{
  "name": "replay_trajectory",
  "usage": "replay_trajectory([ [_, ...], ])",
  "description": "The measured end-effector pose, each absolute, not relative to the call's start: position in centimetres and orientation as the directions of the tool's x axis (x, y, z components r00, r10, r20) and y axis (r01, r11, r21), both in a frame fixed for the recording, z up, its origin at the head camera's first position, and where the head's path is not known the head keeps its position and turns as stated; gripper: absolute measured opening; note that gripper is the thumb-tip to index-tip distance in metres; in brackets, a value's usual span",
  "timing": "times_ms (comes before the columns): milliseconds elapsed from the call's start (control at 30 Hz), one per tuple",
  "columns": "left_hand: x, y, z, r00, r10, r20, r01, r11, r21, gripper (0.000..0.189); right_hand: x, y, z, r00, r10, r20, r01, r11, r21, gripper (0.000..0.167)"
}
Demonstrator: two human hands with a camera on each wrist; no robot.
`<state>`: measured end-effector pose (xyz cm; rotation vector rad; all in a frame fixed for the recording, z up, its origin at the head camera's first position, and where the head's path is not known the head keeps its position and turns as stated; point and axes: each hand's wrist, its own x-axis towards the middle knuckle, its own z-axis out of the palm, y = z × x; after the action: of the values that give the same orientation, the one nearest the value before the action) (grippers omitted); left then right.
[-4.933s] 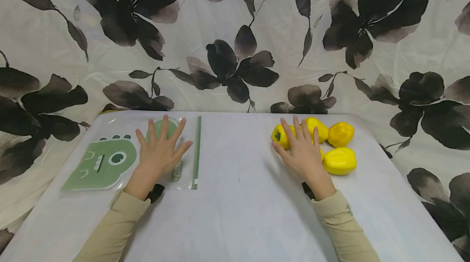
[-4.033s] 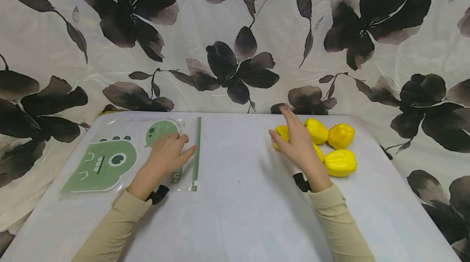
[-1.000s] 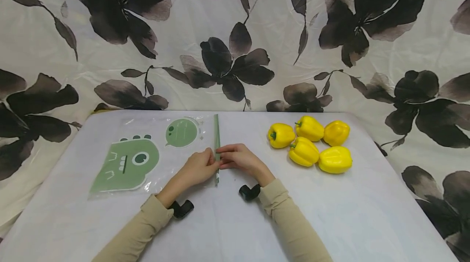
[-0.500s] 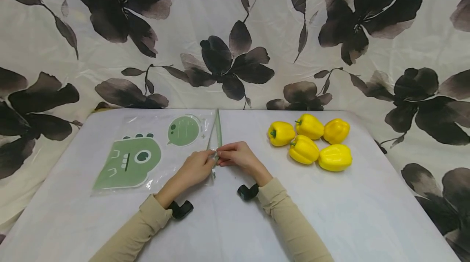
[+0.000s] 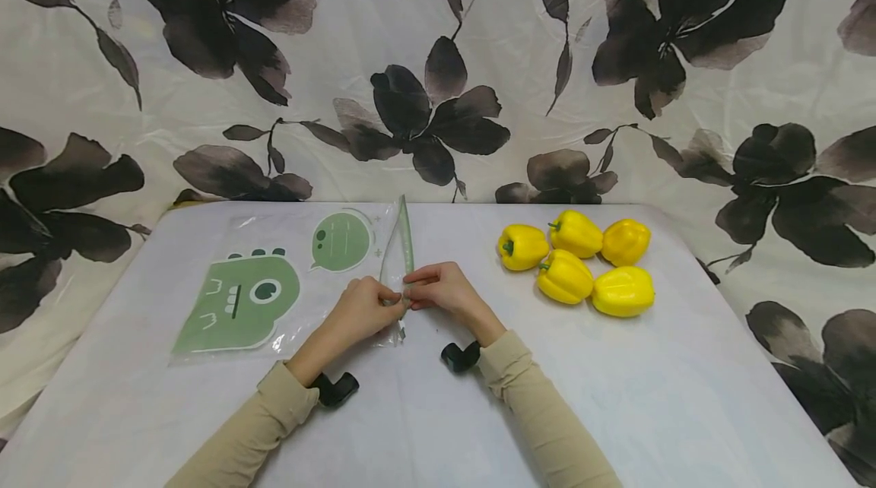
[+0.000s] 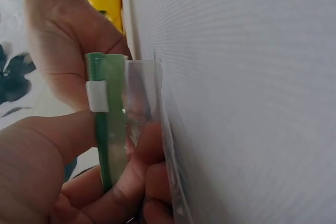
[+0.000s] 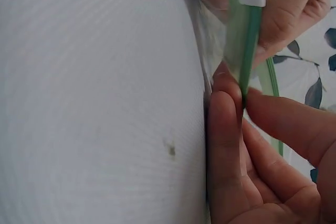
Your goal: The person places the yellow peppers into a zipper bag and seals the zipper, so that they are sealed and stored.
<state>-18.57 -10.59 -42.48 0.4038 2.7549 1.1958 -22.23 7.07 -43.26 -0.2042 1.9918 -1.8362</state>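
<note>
Clear zip bag (image 5: 315, 290) with a green dinosaur print lies flat on the left half of the counter (image 5: 438, 419), its mouth toward the middle. From the head, its green zip strip (image 5: 407, 241) shows as two edges that meet at the far end and part toward the hands. The left hand (image 5: 363, 309) and the right hand (image 5: 448, 296) come together at this strip, fingertips just beside each other. Five yellow bell peppers (image 5: 565, 277) sit clustered on the far right, well apart from the bag. Floral cloth (image 5: 547, 55) hangs behind the counter, and beige sleeves (image 5: 547, 404) cover the forearms.

From the left wrist, the left grip is drawn into a pinch, the strip held between thumb and curled fingers. A white slider (image 6: 97, 96) sits close to the strip's end, with the right hand just behind.

From the right wrist, the right grip is likewise nearly closed, thumb and fingertips pinching the green strip. Another green edge passes behind the thumb, and a small dark mark (image 7: 171, 149) spots the white surface.
</note>
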Motion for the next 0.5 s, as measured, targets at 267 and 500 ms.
replay_trajectory([
  [267, -18.6, -10.4, -42.7, -0.96, 0.278, 0.02, 0.209, 0.672, 0.71, 0.033, -22.1, 6.8, -42.6, -0.921, -0.351, -0.168, 0.055, 0.309, -0.949, 0.023],
  [500, -18.5, -10.1, -43.0, -0.969, 0.246, 0.011, 0.18, 0.678, 0.713, 0.034, -22.9, 9.4, -38.8, -0.923, -0.384, -0.031, -0.235, 0.626, -0.744, 0.027],
])
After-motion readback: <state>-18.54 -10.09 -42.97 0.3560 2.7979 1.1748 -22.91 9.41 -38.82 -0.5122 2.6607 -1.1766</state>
